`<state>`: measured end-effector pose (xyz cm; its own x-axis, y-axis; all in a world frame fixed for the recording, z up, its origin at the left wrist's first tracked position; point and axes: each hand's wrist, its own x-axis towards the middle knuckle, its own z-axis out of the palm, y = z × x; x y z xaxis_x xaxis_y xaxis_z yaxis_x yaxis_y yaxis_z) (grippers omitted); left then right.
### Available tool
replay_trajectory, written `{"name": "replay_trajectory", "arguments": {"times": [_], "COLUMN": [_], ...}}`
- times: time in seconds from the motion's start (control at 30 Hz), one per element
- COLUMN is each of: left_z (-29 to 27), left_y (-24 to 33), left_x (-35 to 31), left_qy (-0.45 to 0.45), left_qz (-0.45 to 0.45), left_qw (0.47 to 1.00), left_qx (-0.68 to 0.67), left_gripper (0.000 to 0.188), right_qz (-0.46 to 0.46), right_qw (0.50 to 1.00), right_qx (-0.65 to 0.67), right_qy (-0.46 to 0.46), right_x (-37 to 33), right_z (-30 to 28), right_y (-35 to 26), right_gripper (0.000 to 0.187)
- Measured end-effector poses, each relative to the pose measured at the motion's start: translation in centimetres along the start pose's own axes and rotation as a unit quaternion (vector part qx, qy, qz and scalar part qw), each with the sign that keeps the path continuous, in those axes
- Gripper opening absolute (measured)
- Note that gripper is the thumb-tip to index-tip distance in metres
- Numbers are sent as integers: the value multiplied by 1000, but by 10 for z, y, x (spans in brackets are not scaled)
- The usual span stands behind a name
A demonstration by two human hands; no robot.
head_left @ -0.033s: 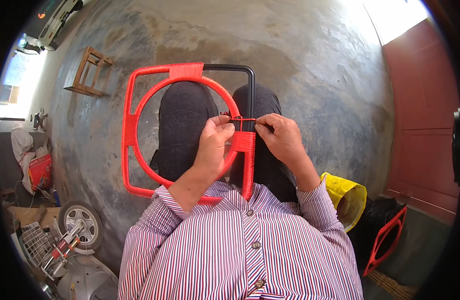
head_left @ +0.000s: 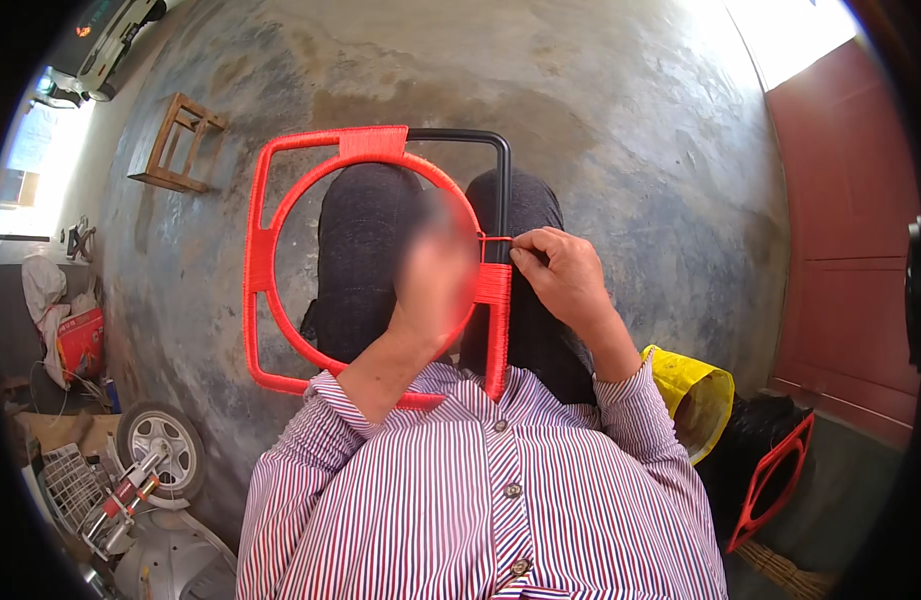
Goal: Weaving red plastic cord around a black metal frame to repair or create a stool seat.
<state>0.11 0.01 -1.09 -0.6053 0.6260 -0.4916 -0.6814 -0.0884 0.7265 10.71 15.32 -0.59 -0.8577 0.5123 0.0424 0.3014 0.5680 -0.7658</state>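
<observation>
Across my thighs rests a black tube frame (head_left: 504,170), a rounded square around a ring, mostly wound with red cord (head_left: 373,145). Its upper right corner is bare black. My right hand (head_left: 562,270) pinches a strand of red cord (head_left: 498,239) between thumb and forefinger, just right of the bare bar. The strand runs left across the bar to the ring, above a wound red band (head_left: 493,284). My left hand (head_left: 430,290) is inside the ring by its right edge; a blur smears its fingers, so their pose and anything in them cannot be made out.
A small wooden stool (head_left: 175,145) lies on the concrete floor at the far left. A wheeled vehicle's tyre (head_left: 162,448) and a red bag (head_left: 80,340) are at left. On the right are a yellow sack (head_left: 692,385), another red frame (head_left: 775,480) and a red door (head_left: 845,240).
My left hand was sharp in the earlier frame, thumb and fingers near the bare bar; now it is blurred. My right hand, the strand and the frame look unmoved.
</observation>
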Motion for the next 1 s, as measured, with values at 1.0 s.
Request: {"name": "replay_trajectory", "arguments": {"times": [1.0], "left_z": [-2], "left_y": [4], "left_x": [1], "left_qy": [-111], "left_qz": [-111], "left_qw": [987], "left_qx": [-23], "left_gripper": [26], "right_qz": [58], "right_qw": [941], "right_qx": [-334], "right_qy": [-7], "right_x": [3], "right_z": [-9], "right_y": [-17], "right_gripper": [31]}}
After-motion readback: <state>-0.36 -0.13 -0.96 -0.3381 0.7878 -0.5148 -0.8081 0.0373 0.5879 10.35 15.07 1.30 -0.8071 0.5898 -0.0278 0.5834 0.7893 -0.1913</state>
